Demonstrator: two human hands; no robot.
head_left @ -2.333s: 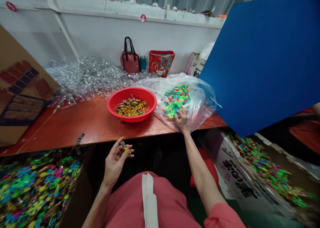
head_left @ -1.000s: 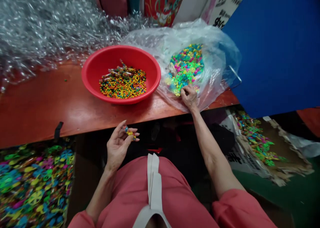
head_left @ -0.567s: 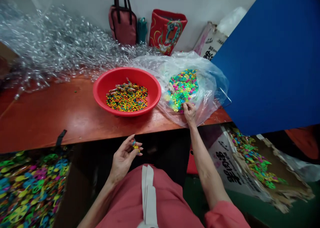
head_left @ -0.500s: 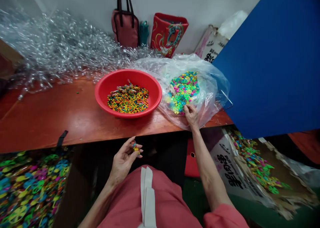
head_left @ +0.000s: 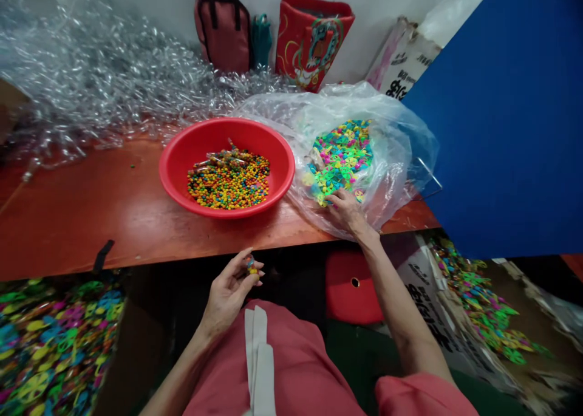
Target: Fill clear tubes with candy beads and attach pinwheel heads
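My left hand (head_left: 231,291) is closed around a small clear tube (head_left: 251,266) with coloured candy balls in it, just below the table edge. My right hand (head_left: 347,209) reaches to the near side of a pile of small plastic wheels (head_left: 344,152) in green, yellow, pink and blue. Its fingers are bent and pressed together among the wheels; what they pinch is hidden. The pile lies on a clear plastic bag (head_left: 392,161). Left of it stands a red basin (head_left: 170,176) holding many coloured candy balls (head_left: 223,188) and several filled tubes (head_left: 218,160).
Clear empty tubes (head_left: 113,70) are heaped along the table's back. A pink bag (head_left: 223,33) and a red bag (head_left: 310,39) stand by the wall. A blue panel (head_left: 501,130) blocks the right. Boxes of coloured pieces (head_left: 50,343) sit below both sides.
My right hand has turned and shifted, its fingertips now farther left in the wheels. My left hand keeps its grip on the tube. The whole view has shifted slightly.
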